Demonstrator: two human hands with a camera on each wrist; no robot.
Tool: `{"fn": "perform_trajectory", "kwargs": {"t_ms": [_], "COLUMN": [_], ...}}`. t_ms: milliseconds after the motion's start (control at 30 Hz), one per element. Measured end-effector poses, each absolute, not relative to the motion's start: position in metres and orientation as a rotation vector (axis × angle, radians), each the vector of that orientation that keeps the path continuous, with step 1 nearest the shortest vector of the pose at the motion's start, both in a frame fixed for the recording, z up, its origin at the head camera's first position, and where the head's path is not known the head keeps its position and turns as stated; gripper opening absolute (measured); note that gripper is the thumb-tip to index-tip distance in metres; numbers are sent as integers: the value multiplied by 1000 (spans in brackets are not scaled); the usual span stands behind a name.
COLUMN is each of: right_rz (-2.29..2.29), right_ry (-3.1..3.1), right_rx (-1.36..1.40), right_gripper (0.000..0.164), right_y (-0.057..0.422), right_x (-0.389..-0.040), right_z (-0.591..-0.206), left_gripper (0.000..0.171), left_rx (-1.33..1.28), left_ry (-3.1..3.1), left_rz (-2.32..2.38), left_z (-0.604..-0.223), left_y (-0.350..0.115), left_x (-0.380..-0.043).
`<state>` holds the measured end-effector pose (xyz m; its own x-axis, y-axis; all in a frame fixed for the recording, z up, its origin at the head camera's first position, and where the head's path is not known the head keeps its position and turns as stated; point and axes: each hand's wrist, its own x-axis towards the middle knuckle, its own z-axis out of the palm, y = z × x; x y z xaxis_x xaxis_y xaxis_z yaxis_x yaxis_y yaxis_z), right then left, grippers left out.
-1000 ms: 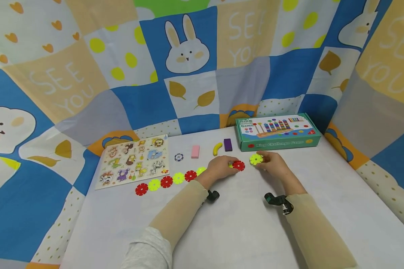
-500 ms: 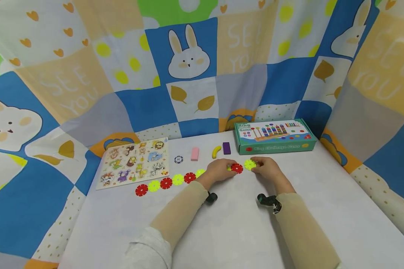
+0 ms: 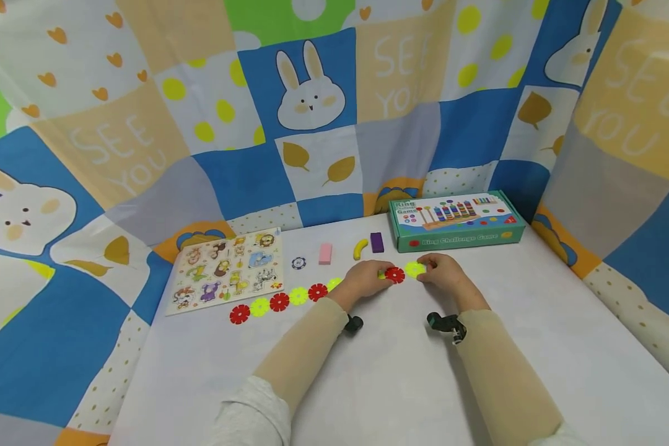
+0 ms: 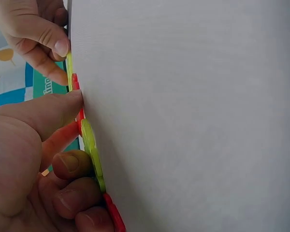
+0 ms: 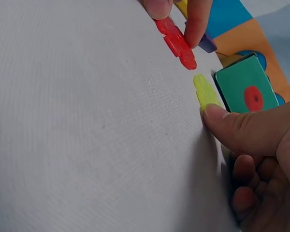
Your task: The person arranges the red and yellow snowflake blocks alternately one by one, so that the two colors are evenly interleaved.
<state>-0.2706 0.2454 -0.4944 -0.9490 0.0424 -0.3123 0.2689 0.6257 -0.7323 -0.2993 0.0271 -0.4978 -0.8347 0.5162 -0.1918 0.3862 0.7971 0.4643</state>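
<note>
In the head view, a row of interlocking snowflake discs, alternately red and yellow-green, runs across the white table and passes under my left hand [image 3: 365, 279]. That hand pinches a red disc [image 3: 394, 275] at the row's right end between thumb and index finger. A yellow-green disc [image 3: 415, 269] is pinched by the thumb and fingers of my right hand [image 3: 447, 279], its edge close beside the red one. From the right wrist, a small gap shows between the red disc [image 5: 178, 44] and the yellow-green disc [image 5: 206, 91]. My left hand hides part of the row.
Behind the hands stands a green Ring Challenge Game box [image 3: 456, 222]. A purple block [image 3: 376, 242], a yellow banana-shaped piece [image 3: 360, 249], a pink block [image 3: 325, 253] and a round chip [image 3: 298, 263] lie beyond the row. An animal puzzle board [image 3: 225, 271] is at the left.
My right hand has moved left with the yellow-green disc, bringing it close to the red disc. The left hand keeps its pinch in nearly the same place. The head view has tilted slightly.
</note>
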Motion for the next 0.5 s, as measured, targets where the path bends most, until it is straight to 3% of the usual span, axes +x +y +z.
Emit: {"fn": "perform_trajectory", "kwargs": {"t_ms": [300, 500], "right_rz": [-1246, -1233], "right_ry": [2568, 2513], "right_rx": [251, 175], "right_gripper": [47, 59], "right_y": [242, 245], "right_x": [-273, -277], "right_z": [-497, -493], "left_gripper": [52, 55], "left_rx": [684, 677], "left_ry": [2655, 2643], "left_rz": [594, 565], "left_z": [-499, -493], "left_y": [24, 19], "left_x": [-303, -307]}}
